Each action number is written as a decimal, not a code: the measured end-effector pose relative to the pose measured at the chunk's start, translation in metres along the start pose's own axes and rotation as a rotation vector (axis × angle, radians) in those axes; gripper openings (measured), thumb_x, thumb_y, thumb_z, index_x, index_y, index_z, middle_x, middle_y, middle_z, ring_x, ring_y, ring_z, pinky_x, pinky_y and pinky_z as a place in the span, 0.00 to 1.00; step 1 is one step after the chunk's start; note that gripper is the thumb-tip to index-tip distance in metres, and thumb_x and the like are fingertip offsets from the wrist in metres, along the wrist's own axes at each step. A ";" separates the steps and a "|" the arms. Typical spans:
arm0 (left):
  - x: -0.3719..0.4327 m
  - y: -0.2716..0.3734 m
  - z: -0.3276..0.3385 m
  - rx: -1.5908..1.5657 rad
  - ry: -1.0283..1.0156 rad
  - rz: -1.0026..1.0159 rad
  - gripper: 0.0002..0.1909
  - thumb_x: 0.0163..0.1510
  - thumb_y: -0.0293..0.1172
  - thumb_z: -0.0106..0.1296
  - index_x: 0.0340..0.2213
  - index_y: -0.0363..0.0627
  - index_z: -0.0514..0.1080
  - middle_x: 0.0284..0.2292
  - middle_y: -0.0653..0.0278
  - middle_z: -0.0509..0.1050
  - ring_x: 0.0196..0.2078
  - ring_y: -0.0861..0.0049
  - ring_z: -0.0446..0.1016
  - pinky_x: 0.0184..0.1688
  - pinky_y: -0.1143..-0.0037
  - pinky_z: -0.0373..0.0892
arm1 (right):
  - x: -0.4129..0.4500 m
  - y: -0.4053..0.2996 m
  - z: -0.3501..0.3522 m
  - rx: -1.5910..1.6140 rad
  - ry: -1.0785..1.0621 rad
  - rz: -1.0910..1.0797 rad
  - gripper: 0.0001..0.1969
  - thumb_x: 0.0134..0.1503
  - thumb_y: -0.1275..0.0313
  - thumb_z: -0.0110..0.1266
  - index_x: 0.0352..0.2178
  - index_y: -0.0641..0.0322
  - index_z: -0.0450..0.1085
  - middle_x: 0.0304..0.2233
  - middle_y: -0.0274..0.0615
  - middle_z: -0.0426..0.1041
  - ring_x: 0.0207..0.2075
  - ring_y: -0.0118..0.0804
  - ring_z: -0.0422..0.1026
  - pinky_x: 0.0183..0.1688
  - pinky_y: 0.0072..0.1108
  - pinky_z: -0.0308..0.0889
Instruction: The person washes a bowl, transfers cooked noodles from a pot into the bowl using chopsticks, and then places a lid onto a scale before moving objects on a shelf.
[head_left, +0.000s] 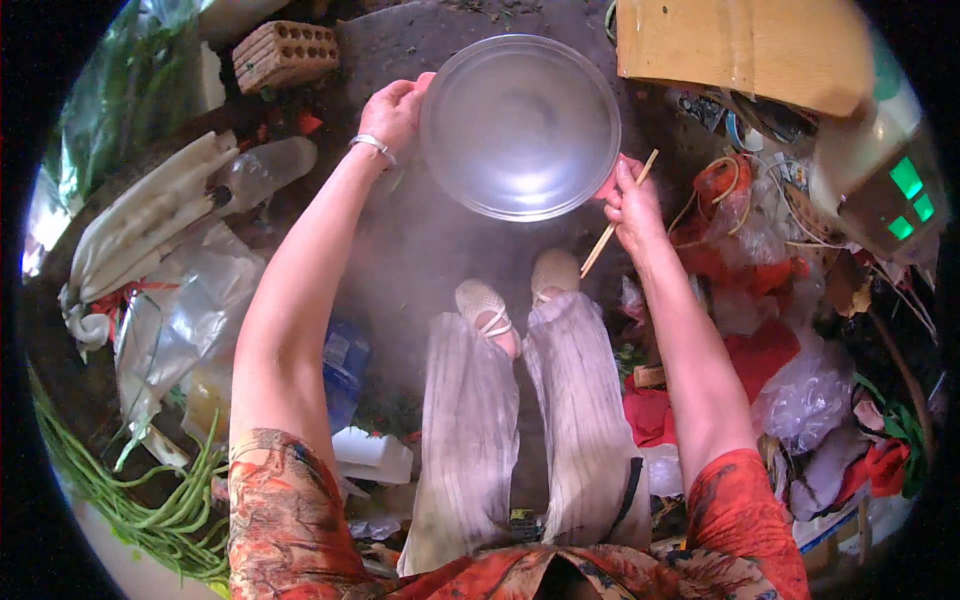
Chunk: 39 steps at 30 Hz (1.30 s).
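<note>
A round metal pan or basin (521, 127) hangs level before me at the top centre, between both hands, with steam or haze around it. My left hand (391, 116) grips its left side through a pink-red piece, perhaps a cloth or handle cover. On the lower right rim, my right hand (636, 196) holds a similar pink-red piece. A pair of wooden chopsticks (600, 247) is also held in my right hand, slanting down to the left. Whether the pan holds anything is hard to tell through the haze.
A perforated brick (285, 56) lies at the upper left, a cardboard box (735, 49) at the upper right. Plastic bags (806, 390) and red cloth litter the right. Long green beans (161, 517) lie lower left. A blue plastic container (345, 367) is beside my legs.
</note>
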<state>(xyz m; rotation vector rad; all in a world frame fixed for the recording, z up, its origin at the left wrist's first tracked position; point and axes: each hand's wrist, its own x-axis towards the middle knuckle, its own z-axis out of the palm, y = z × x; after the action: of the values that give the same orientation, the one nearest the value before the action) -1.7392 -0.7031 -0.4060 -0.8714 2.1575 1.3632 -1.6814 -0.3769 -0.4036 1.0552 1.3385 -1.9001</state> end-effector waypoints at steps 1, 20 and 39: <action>-0.005 -0.003 -0.009 0.010 0.003 0.002 0.17 0.51 0.41 0.47 0.37 0.40 0.71 0.30 0.61 0.74 0.33 0.78 0.72 0.38 0.78 0.66 | -0.008 -0.004 0.004 0.009 -0.005 0.002 0.11 0.59 0.64 0.41 0.41 0.55 0.60 0.23 0.27 0.61 0.15 0.16 0.53 0.13 0.08 0.47; -0.338 0.189 -0.163 -0.204 -0.055 0.032 0.13 0.53 0.37 0.49 0.32 0.37 0.71 0.15 0.73 0.65 0.14 0.88 0.62 0.15 0.86 0.56 | -0.375 -0.137 0.029 0.078 -0.083 -0.064 0.08 0.58 0.68 0.41 0.36 0.59 0.64 0.18 0.25 0.63 0.12 0.13 0.53 0.12 0.08 0.46; -0.604 0.320 -0.071 -0.072 -0.755 0.478 0.08 0.53 0.30 0.47 0.24 0.41 0.68 0.14 0.73 0.64 0.13 0.88 0.58 0.14 0.86 0.53 | -0.697 -0.042 -0.127 0.409 0.556 -0.528 0.15 0.52 0.66 0.51 0.36 0.68 0.65 0.28 0.36 0.69 0.27 0.24 0.66 0.30 0.18 0.63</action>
<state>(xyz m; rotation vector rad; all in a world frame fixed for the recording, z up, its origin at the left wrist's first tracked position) -1.5433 -0.5013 0.2215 0.1763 1.7496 1.6446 -1.3190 -0.2322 0.1896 1.6495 1.6967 -2.4519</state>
